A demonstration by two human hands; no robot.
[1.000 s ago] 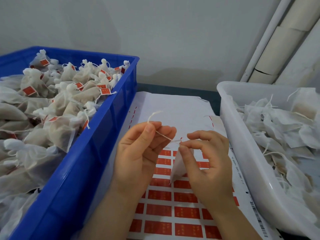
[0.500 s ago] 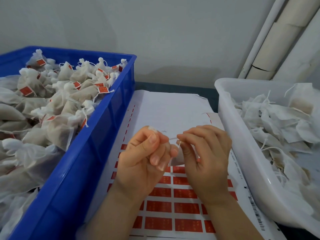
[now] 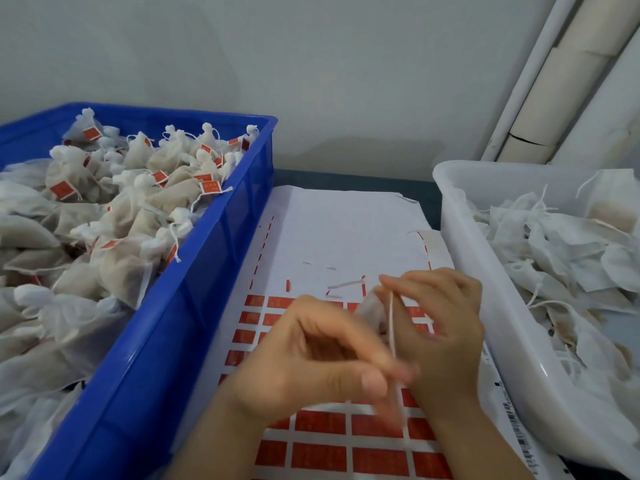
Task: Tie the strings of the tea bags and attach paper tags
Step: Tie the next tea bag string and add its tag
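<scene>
L: blue crate point(image 3: 166, 341); R: white tub point(image 3: 519, 358); dark worktop point(image 3: 346, 178) btwn them. Grey wall point(image 3: 277, 64) behind, pale pipes point(image 3: 561, 81) top-R corner.

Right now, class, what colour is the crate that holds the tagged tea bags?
The crate is blue; the head view shows it best.

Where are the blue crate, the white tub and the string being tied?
blue crate point(image 3: 166, 341), head view, on its right outer wall.
white tub point(image 3: 460, 216), head view, on its left wall.
string point(image 3: 392, 323), head view, on its taut middle stretch.
</scene>
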